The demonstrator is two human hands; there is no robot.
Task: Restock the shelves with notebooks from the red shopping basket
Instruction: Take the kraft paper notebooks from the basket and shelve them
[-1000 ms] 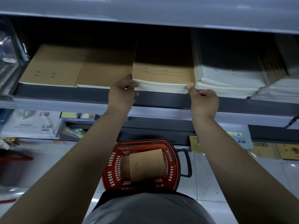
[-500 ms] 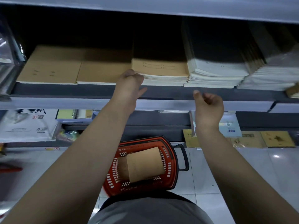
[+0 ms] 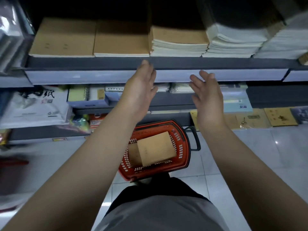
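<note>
Both hands are hovering in front of the grey metal shelf edge (image 3: 175, 64), left hand (image 3: 141, 85) and right hand (image 3: 207, 95) with fingers spread, holding nothing. Brown kraft-paper notebooks (image 3: 155, 150) are lying in the red plastic shopping basket (image 3: 182, 147) on the floor; a stack of kraft-covered notebooks (image 3: 178, 41) is sitting on the shelf above.

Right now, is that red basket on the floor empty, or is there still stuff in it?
Not empty. The red basket holds brown notebooks, one lying tilted over another.
</note>
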